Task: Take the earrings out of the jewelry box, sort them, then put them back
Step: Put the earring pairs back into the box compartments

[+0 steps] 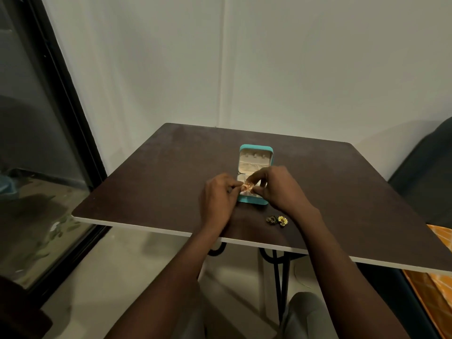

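A small teal jewelry box (256, 150) lies open on the dark table (156, 182), its cream lining showing. Just above the box's near half, my left hand (217, 199) and my right hand (281, 189) pinch a gold earring (248, 186) between their fingertips from either side. Two more earrings sit on the table in front of the box: a dark one (271, 219) and a gold flower-shaped one (283, 220), side by side under my right wrist. The box's lower compartments are mostly hidden by my fingers.
The table's near edge (151, 228) is pale and runs diagonally. A dark chair (425, 177) stands at the right, with orange fabric (437, 277) below it. A black-framed glass door (44, 143) fills the left. The wall lies just behind the table.
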